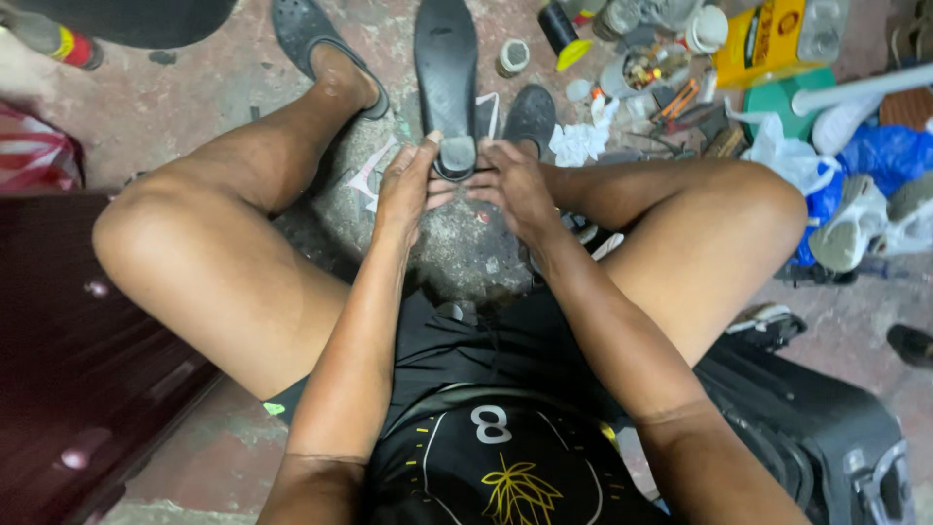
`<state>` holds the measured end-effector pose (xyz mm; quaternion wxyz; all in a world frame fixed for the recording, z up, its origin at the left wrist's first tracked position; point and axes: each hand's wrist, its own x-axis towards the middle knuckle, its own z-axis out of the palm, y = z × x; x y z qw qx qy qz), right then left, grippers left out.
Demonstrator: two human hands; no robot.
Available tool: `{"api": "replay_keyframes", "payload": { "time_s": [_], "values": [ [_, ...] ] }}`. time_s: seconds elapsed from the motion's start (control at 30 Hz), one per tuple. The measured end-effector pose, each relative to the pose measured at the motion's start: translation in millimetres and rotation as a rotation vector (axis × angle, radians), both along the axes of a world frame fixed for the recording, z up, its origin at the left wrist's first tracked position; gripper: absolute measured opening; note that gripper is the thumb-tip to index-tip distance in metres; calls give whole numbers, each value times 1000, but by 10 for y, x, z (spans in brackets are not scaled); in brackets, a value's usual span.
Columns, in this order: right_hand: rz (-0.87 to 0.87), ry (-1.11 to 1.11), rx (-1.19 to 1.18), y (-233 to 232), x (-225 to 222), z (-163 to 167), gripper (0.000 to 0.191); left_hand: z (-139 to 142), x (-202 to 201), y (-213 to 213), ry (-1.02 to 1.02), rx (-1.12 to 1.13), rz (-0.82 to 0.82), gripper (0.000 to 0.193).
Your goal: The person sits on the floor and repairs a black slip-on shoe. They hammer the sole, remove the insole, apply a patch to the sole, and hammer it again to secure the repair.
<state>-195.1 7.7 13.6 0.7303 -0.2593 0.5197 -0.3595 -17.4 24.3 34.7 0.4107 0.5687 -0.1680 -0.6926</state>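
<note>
A black shoe [446,68] is held sole-up between my knees, its toe pointing away from me and its heel block toward me. My left hand [406,190] grips the heel end from the left, thumb on the heel block. From the right, my right hand [510,185] presses its fingers against the same heel end. Both hands are shut on the shoe over the stained concrete floor [457,248]. I sit with bare legs spread, black clogs on my feet.
A dark red cabinet [68,350] stands at the left. A black suitcase [816,437] lies at the lower right. Cans, a yellow tin [768,39], tools, white rags and blue plastic bags [875,156] clutter the floor at the upper right.
</note>
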Motion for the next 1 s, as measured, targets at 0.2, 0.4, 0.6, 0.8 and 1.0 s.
{"api": "replay_keyframes", "payload": {
  "time_s": [0.2, 0.4, 0.6, 0.8, 1.0],
  "values": [
    [-92, -228, 57, 13, -17, -261, 20, -78, -176, 52, -32, -65, 218, 32],
    [-87, -343, 81, 21, -4, -236, 18, -311, -270, 96, 17, -45, 380, 33],
    [-102, -441, 142, 23, -36, -370, 19, -421, -410, 228, 267, -78, 393, 43],
    [-117, -331, 121, 36, -39, -569, 16, -563, -405, 251, 311, -63, 309, 47],
    [-304, 8, 34, -110, -195, -138, 24, -726, -200, 133, 287, -107, 253, 51]
  ]
}}
